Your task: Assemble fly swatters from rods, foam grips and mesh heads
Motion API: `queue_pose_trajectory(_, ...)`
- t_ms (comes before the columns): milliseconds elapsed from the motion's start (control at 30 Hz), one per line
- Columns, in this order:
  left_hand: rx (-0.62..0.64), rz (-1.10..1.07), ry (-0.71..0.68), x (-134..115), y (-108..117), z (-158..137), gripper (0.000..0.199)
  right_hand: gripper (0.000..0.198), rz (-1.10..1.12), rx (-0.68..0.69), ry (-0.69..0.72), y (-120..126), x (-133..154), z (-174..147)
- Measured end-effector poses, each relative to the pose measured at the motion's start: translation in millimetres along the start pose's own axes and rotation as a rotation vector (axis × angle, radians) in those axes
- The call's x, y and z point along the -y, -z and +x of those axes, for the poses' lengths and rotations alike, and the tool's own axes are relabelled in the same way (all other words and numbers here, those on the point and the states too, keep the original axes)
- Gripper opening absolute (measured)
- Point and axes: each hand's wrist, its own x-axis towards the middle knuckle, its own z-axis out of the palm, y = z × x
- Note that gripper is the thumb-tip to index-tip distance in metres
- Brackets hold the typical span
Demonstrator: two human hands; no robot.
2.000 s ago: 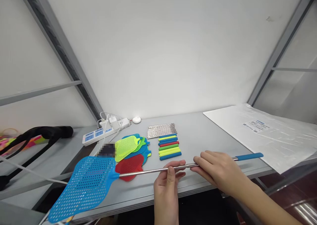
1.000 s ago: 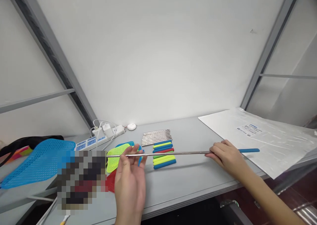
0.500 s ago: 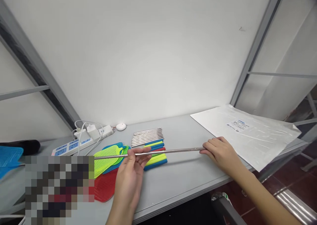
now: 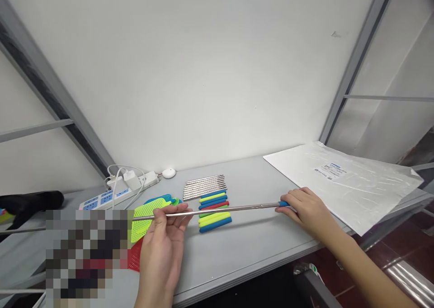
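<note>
A long thin metal rod [image 4: 233,208] spans the view above the desk, with a blue grip at its right end. It is the shaft of a fly swatter; its left part runs behind a blurred patch and off the left edge. My left hand [image 4: 164,242] is palm up under the shaft, its thumb closed over it. My right hand [image 4: 303,208] is wrapped around the blue grip. Beneath the shaft lies a row of coloured grip tubes [image 4: 214,222] in blue, yellow, red and green. Behind my left hand are yellow-green [image 4: 144,224] and red [image 4: 134,256] swatter heads, partly covered.
Several shiny metal rods [image 4: 204,186] lie side by side near the wall. At the back left are a power strip [image 4: 105,199] with plugs and cables and a white round device [image 4: 168,173]. A white wrapped panel [image 4: 339,181] overhangs the desk's right. A black object [image 4: 40,205] is far left.
My left hand has slid left along the shaft, and the blue swatter head has left the view. Blue grip now shows at my right hand, which stays closed.
</note>
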Motion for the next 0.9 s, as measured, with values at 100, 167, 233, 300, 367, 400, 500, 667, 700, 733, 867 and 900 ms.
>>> queue_pose_trajectory(100,-0.022,-0.021,-0.001,1.4,-1.1,-2.1,0.032,0.020,-0.005,0.008,-0.003,1.7,-3.5,-3.6)
queue_pose_trajectory(167,-0.023,-0.037,0.023,4.0,-2.9,-4.6,0.033,0.020,-0.011,0.014,-0.001,4.9,-4.7,-5.6)
queue_pose_trajectory(233,-0.023,-0.048,0.051,7.6,-5.1,-7.1,0.033,0.022,-0.038,0.004,0.005,10.1,-4.6,-6.9)
queue_pose_trajectory(300,-0.021,-0.052,0.059,12.4,-8.6,-10.8,0.033,0.026,-0.083,-0.019,0.009,15.5,-1.0,-7.2)
queue_pose_trajectory(367,0.008,-0.050,0.062,19.0,-14.7,-18.6,0.035,0.030,-0.111,-0.036,0.021,18.4,8.5,-5.8)
queue_pose_trajectory(400,0.046,-0.042,0.077,23.1,-18.9,-24.6,0.036,0.031,-0.109,-0.035,0.033,18.2,15.7,-4.4)
queue_pose_trajectory(500,0.207,-0.003,0.185,35.2,-32.9,-48.0,0.039,0.037,-0.074,-0.009,0.065,12.0,41.6,1.5)
queue_pose_trajectory(667,0.267,0.042,0.201,39.6,-42.2,-67.5,0.041,0.044,-0.062,0.013,0.043,2.2,67.4,7.8)
queue_pose_trajectory(700,0.275,0.049,0.204,38.9,-42.2,-67.4,0.042,0.044,-0.066,0.011,0.034,2.1,69.2,7.8)
queue_pose_trajectory(733,0.283,0.053,0.210,38.6,-42.2,-67.2,0.042,0.045,-0.069,0.008,0.024,2.2,70.7,7.7)
queue_pose_trajectory(867,0.345,0.062,0.237,45.5,-47.2,-74.4,0.043,0.042,-0.018,0.010,0.002,1.7,78.2,7.2)
queue_pose_trajectory(900,0.380,0.063,0.251,48.9,-49.4,-78.1,0.044,0.041,0.006,0.012,0.004,0.8,80.1,7.3)
